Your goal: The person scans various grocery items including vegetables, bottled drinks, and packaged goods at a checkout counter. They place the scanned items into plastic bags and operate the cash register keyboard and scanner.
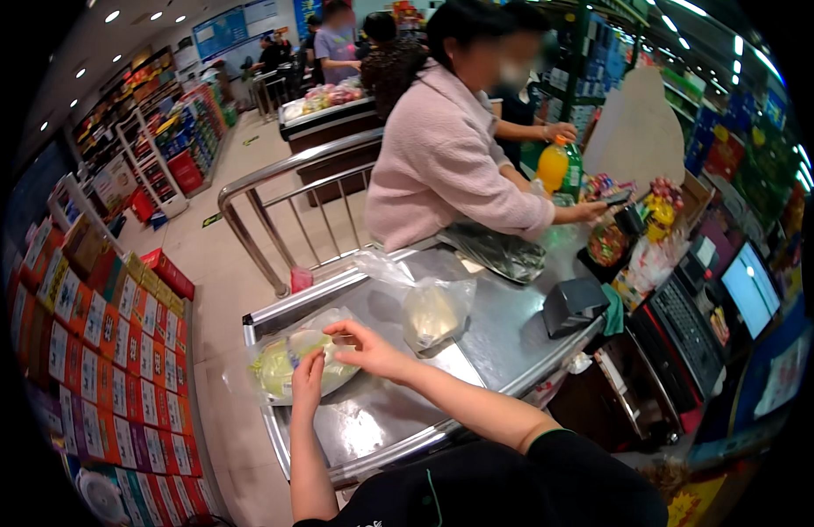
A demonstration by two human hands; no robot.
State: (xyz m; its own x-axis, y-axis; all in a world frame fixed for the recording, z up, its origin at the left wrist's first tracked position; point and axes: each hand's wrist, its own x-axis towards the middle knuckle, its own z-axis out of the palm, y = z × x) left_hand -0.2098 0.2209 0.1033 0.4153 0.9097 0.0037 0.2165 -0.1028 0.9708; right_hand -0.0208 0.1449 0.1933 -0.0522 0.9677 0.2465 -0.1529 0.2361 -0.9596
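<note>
A clear plastic bag with a pale green leafy vegetable (275,369) inside lies on the metal checkout counter (407,412), at its left end. Over the bag's right part are both hands. My left hand (307,377) touches the plastic with its fingers close together; whether it pinches the film cannot be told. My right hand (367,349) is just to the right and above, its thumb and fingers apart and curved over the bag. Further right on the counter stands a second clear bag with something pale (433,316) in it, touched by neither hand.
Across the counter a person in a pink fleece (440,151) leans over a dark plastic bag (499,253), holding a phone (614,199). Beyond are an orange drink bottle (552,165) and a green bottle (571,174). A black box-shaped device (573,308) and laptop (683,336) stand right; a steel railing (301,158) borders the counter.
</note>
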